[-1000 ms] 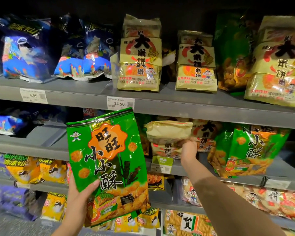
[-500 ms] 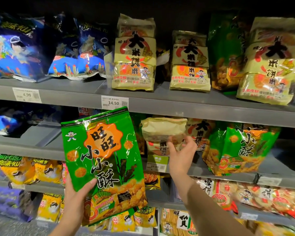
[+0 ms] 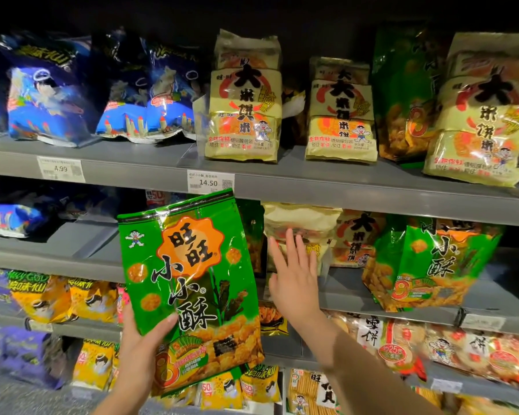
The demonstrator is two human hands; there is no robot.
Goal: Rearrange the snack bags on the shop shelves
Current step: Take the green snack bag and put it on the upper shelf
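My left hand (image 3: 143, 351) holds a large green snack bag (image 3: 189, 280) upright by its lower left corner, in front of the middle shelf (image 3: 357, 290). My right hand (image 3: 295, 275) is open with fingers spread, just in front of a pale yellow rice-cracker bag (image 3: 304, 223) that stands on the middle shelf. Whether the fingers touch that bag is unclear. Another green bag (image 3: 432, 265) of the same kind leans on the middle shelf to the right.
The top shelf (image 3: 312, 181) carries blue bags (image 3: 51, 94) at left, yellow rice-cracker bags (image 3: 244, 97) in the middle and right, and a green bag (image 3: 402, 94). A bare stretch of middle shelf (image 3: 81, 250) lies at left. Orange and purple bags fill lower shelves.
My right hand let go of the pale yellow bag on the middle shelf and drew back, opening its fingers. The green bag in my left hand stayed roughly where it was.
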